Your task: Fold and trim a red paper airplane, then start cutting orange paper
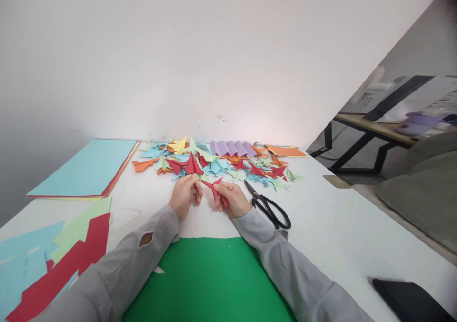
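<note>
My right hand pinches a small red folded paper plane above the white table. Its thin nose points left, close to my left hand. The left fingers are closed together, and whether anything is between them is hidden. Just behind both hands spreads a pile of small folded paper planes in several colours, with a red paper plane right behind the left fingertips. Black-handled scissors lie beside my right wrist, blades pointing away to the left.
A stack of coloured paper with light blue on top lies at the left. Red paper offcuts and other scraps lie nearer. A green sheet is under my forearms. Pleated purple paper and orange sheets lie by the wall.
</note>
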`<state>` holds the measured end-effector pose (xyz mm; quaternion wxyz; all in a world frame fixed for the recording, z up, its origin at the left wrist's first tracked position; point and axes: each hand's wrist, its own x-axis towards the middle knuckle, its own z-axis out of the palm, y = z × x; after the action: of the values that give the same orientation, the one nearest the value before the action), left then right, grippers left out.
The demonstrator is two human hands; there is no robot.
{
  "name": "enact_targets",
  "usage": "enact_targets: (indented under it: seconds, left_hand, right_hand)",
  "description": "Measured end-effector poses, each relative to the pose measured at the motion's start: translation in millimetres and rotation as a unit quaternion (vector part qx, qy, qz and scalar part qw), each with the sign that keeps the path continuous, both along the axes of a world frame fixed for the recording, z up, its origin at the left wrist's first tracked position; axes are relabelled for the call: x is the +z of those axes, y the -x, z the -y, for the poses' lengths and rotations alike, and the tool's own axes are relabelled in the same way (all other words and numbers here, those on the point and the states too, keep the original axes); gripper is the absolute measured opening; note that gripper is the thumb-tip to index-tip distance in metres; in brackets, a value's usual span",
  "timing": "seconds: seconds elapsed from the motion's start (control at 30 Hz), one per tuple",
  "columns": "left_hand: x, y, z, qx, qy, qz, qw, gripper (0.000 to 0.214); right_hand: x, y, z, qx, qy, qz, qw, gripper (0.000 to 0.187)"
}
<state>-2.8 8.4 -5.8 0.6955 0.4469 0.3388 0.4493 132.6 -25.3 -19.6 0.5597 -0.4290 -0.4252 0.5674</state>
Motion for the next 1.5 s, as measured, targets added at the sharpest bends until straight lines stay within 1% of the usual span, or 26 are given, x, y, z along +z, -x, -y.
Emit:
enact_targets:
  seconds: [0.07,0.13,0.27,0.4,0.63,1.0,1.17,1.23,1.4,1.5]
  left_hand:
    - [1.1,-0.5,0.5,-0.009,-0.002,0.003,1.000,0.039]
    - [0.7,-1.1,1.0,-0.028,-0.015,-0.015,0.999,0.037]
    - [-3.8,-0.6,0.8,-0.044,-0.049,-0.047,0.997,0.033]
    - [-7.0,0.5,-0.7,-0.045,-0.031,-0.040,0.998,0.032]
    - [-6.5,0.2,-1.2,-0.038,-0.020,-0.035,0.998,0.032]
    - [-2.7,0.1,0.7,-0.024,-0.004,-0.019,1.000,0.042]
    - [-0.9,0.1,1.2,-0.014,0.003,0.002,1.000,0.045]
    - [-1.0,-0.6,1.5,-0.023,-0.004,-0.001,1.000,0.043]
    - [-4.8,-1.7,1.1,-0.056,-0.046,-0.055,0.996,0.034]
    - [-6.8,-1.2,0.2,-0.072,-0.039,-0.054,0.995,0.033]
  right_hand:
    - [-0.3,0.1,0.1,-0.002,-0.005,0.001,1.000,0.036]
    - [-1.0,0.4,0.2,0.000,-0.016,0.011,1.000,0.036]
    - [-3.5,0.1,-0.1,0.021,-0.033,0.027,0.999,0.038]
    - [-5.8,-1.0,-0.9,0.023,-0.039,0.028,0.999,0.038]
    - [-6.4,-1.0,-1.6,0.028,-0.036,0.023,0.999,0.039]
    - [-6.4,-1.0,-1.4,0.041,-0.040,0.015,0.998,0.039]
    - [-6.7,-1.2,-1.4,0.035,-0.046,0.014,0.998,0.040]
    - [-6.4,-1.1,-1.3,0.036,-0.048,0.017,0.998,0.040]
    - [-6.5,-0.5,-0.4,0.047,-0.052,0.021,0.997,0.040]
    - [-6.5,-0.5,0.2,0.048,-0.052,0.026,0.997,0.039]
